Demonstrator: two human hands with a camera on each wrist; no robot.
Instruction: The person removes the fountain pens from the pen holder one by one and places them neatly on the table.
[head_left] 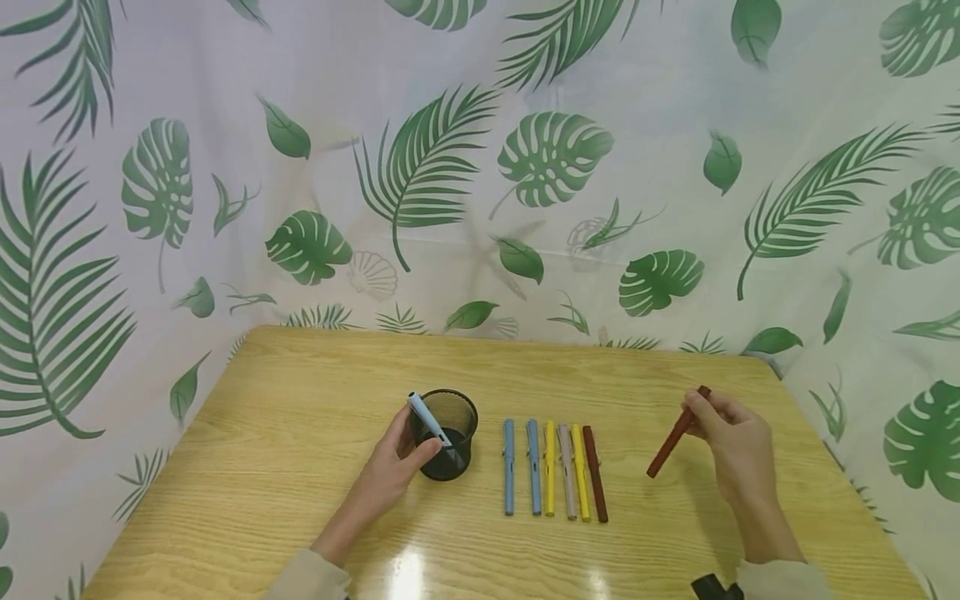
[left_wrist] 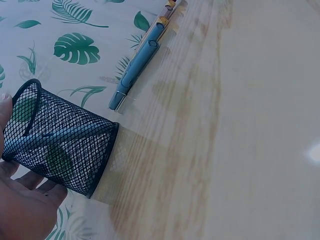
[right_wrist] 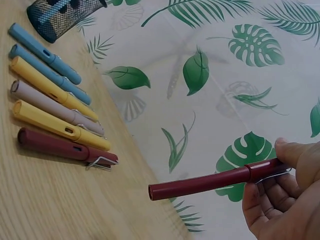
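My left hand (head_left: 392, 467) holds a black mesh pen holder (head_left: 453, 472) at its left side, thumb toward the front. Inside it leans one light blue pen (head_left: 429, 418), also visible through the mesh in the left wrist view. On the right, my right hand (head_left: 737, 442) pinches a dark red pen (head_left: 675, 437) near its clip end. That pen slants above the table, its other end pointing down and left; the right wrist view shows its clip beside the fingers (right_wrist: 254, 207).
Between the hands several pens lie side by side on the wooden table (head_left: 300, 400): two blue (head_left: 509, 475), two yellow (head_left: 581, 479), one pinkish-grey (head_left: 567, 479) and one dark red (head_left: 596, 479). A leaf-patterned cloth (head_left: 435, 283) hangs behind the table.
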